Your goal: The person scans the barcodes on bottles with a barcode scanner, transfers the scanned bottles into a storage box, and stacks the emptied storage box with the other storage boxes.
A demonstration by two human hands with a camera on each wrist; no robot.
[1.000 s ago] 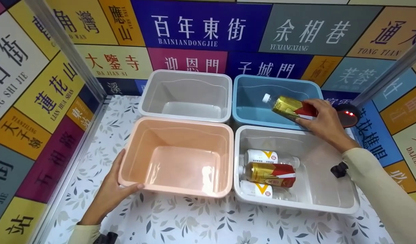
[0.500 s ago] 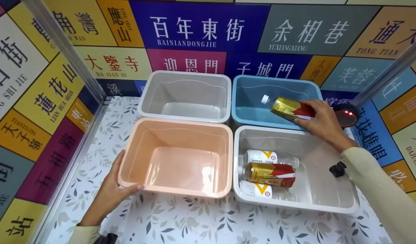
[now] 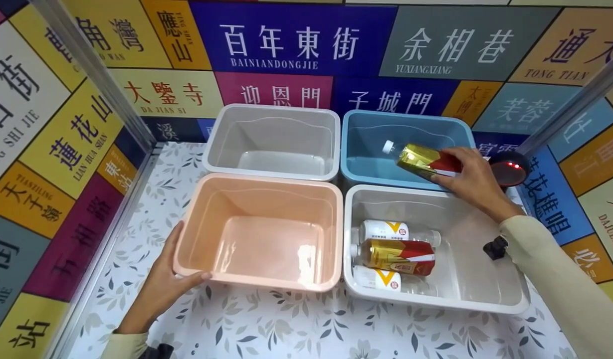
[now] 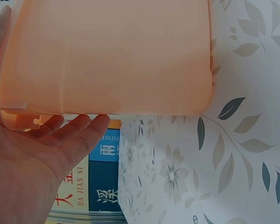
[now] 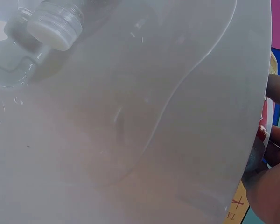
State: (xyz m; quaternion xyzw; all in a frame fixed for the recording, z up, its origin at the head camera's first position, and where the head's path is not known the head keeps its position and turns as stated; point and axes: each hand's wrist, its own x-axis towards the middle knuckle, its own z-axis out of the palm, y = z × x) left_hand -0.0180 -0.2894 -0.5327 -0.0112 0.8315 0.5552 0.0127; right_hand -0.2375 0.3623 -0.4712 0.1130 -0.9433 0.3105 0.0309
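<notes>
A drink bottle (image 3: 422, 158) with a gold and red label and white cap lies tilted over the blue bin (image 3: 358, 179). My right hand (image 3: 478, 182) grips its red end; the right wrist view shows only part of this hand (image 5: 273, 172) at its edge. My left hand (image 3: 161, 276) rests against the near left corner of the peach bin (image 3: 266, 284), thumb by the front rim and fingers along the outer side. In the left wrist view, those fingers (image 4: 84, 135) lie fairly straight against the peach wall.
The large grey-white bin (image 3: 486, 299) holds a gold and red bottle (image 3: 401, 257) and white-labelled bottles (image 3: 383, 230). A smaller grey bin (image 3: 274, 172) stands behind the peach one. A round black device with red lights (image 3: 508, 169) sits right of the blue bin. Sign-printed walls enclose the back and sides.
The right hand and its bottle have shifted very slightly left in the head view. Otherwise both hands and the bins stay as they were.
</notes>
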